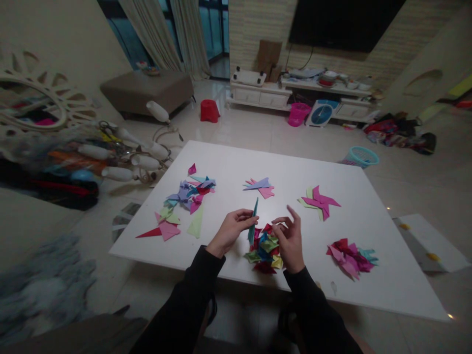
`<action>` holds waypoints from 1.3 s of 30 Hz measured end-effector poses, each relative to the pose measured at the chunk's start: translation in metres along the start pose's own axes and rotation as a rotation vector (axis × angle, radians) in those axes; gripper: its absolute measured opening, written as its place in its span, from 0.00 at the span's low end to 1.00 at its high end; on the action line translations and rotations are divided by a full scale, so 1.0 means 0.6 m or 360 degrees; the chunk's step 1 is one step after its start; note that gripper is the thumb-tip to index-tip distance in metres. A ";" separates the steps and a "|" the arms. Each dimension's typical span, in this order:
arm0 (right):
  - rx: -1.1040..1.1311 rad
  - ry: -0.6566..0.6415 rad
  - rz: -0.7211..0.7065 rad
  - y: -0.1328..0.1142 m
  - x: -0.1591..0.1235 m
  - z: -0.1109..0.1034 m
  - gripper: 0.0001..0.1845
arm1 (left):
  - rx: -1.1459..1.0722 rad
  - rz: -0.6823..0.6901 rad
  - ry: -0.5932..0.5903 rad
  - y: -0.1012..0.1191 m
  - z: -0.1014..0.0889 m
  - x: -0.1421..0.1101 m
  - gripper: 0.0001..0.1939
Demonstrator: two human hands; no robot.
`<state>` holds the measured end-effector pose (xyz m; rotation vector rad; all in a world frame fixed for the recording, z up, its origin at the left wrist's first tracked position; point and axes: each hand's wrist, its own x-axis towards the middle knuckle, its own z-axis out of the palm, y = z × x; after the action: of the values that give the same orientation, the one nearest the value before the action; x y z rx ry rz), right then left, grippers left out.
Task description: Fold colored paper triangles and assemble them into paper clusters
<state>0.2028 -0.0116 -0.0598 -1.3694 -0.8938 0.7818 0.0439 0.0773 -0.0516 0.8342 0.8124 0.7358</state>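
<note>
Over the near middle of the white table (224, 167), the left hand (234, 227) pinches an upright teal folded paper (252, 230) at the left of a multicoloured origami pile (270, 244), while the right hand (290, 242), partly spread, is at its right, though whether it grips anything I cannot tell.

We can't read any text, brand or number here. Dark TV (346, 22): any badge on its lower edge is too small and dim for us. Blue-and-white unit (322, 113) with round face: too blurred. White panel (424, 241) and folded papers (271, 244): we find nothing legible either.
</note>
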 end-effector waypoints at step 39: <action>-0.0370 -0.0421 -0.0080 0.010 -0.013 0.005 0.27 | 0.0014 0.0009 -0.0007 -0.011 0.007 0.000 0.25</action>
<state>0.1969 -0.0167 -0.0662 -1.4591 -1.2538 0.8533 0.0489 0.0726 -0.0556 0.8458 0.8101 0.7355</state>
